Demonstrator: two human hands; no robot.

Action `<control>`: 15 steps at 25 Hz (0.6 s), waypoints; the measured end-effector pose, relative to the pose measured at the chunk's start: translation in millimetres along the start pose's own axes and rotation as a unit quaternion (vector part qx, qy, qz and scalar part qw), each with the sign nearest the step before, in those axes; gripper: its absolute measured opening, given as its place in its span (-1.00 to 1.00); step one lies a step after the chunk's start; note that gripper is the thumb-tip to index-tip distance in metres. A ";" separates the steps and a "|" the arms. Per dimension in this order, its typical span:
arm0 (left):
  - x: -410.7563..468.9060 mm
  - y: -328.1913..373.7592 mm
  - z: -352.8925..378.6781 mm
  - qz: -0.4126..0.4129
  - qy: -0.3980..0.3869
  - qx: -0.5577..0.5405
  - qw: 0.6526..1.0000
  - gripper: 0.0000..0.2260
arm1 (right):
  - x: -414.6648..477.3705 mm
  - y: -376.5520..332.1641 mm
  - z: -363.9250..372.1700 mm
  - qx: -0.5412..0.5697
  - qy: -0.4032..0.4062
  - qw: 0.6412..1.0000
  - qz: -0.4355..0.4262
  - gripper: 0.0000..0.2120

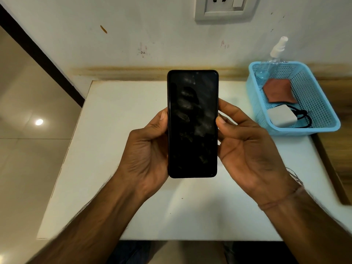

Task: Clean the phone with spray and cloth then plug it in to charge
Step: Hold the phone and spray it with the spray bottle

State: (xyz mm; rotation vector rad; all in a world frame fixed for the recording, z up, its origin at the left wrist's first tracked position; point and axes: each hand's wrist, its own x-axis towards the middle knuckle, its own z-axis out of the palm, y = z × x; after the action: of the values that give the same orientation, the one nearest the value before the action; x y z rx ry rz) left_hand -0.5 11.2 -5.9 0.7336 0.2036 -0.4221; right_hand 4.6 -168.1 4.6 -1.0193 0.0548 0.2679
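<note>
The phone [192,126] is pinched by its long edges. The left thumb [163,116] is pressed against its left edge and the right thumb [222,121] against its right edge. The other fingers are curled behind it and mostly hidden. Its lower half is cradled between the left hand [146,147] and the right hand [247,149]. It is held upright with the screen to the camera, lifted clear of the white table [114,130] beneath it. The screen is dark and heavily marked with smears and fingerprints.

The step in hand is judged to be the look-over before cleaning; nothing appears to be wiped yet. It would be done well if the grip were kept on the edges, so that no fresh prints are laid on the glass.

To the right of the phone a blue basket [312,129] is set on the table. In it are seen a spray bottle [277,49] at the far end, a brown cloth [278,91] nearer, and a white charger [281,115] with a black cable [302,116] nearest.

Since these lie to the phone's right, the phone is best entrusted to the left hand alone, gripped round its sides, before the right hand is freed to reach. A light mist, preferably put onto the cloth, would probably be safest, and kept away from any openings along the phone's edges.

A wall socket [222,6] is seen above the phone, on the wall beyond it.
</note>
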 end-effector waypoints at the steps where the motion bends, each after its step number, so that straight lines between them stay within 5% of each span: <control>1: -0.8 0.5 2.6 -0.007 0.003 -0.004 1.000 -0.71 | 0.8 0.4 0.5 -0.022 0.011 1.000 0.002 -0.64; 15: 3.4 -0.3 2.2 -0.017 0.066 0.068 0.995 -0.62 | 14.6 11.4 1.1 -0.035 0.061 0.998 0.004 -0.67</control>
State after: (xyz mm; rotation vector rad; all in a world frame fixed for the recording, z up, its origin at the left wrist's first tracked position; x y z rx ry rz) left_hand 2.4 8.5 -5.6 0.8935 0.3139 -0.4226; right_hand 15.9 -158.7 -6.8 -1.1047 0.1612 0.2170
